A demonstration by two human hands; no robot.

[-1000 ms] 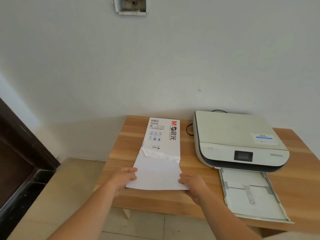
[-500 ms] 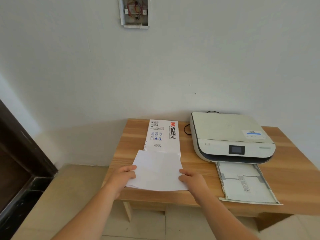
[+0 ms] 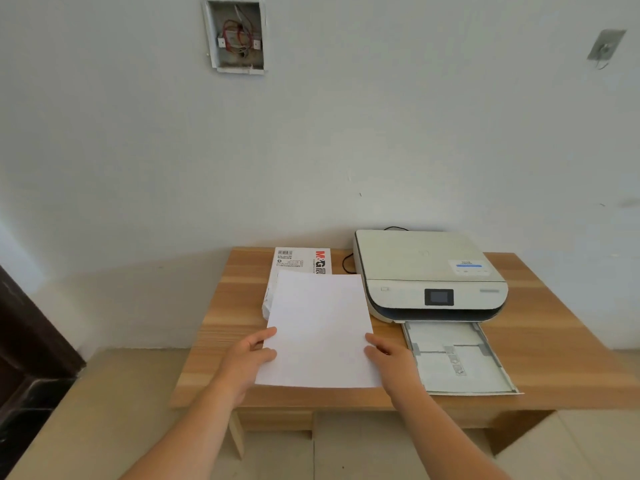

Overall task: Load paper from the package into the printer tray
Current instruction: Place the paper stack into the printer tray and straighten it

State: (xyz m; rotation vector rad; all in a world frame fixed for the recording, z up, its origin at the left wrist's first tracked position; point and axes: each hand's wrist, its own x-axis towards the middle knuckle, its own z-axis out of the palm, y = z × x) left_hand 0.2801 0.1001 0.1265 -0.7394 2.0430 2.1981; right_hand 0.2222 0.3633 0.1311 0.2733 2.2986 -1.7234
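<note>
A white stack of paper (image 3: 318, 327) is held above the wooden table, tilted up toward me. My left hand (image 3: 247, 358) grips its left edge and my right hand (image 3: 389, 356) grips its right edge. Behind it lies the white paper package (image 3: 303, 261) with red lettering, mostly hidden by the sheets. To the right stands the white printer (image 3: 429, 271) with a small dark screen. Its paper tray (image 3: 457, 358) is pulled out toward the table's front edge and holds no loose sheets that I can see.
The low wooden table (image 3: 554, 341) stands against a white wall. A black cable (image 3: 348, 263) runs behind the printer's left side. An open electrical box (image 3: 237, 36) sits high on the wall. A dark door frame (image 3: 31, 341) is at far left.
The paper has come fully out of the package and been lifted, now covering most of the package. Both hands kept their grip on its edges. The view has pulled back and up.
</note>
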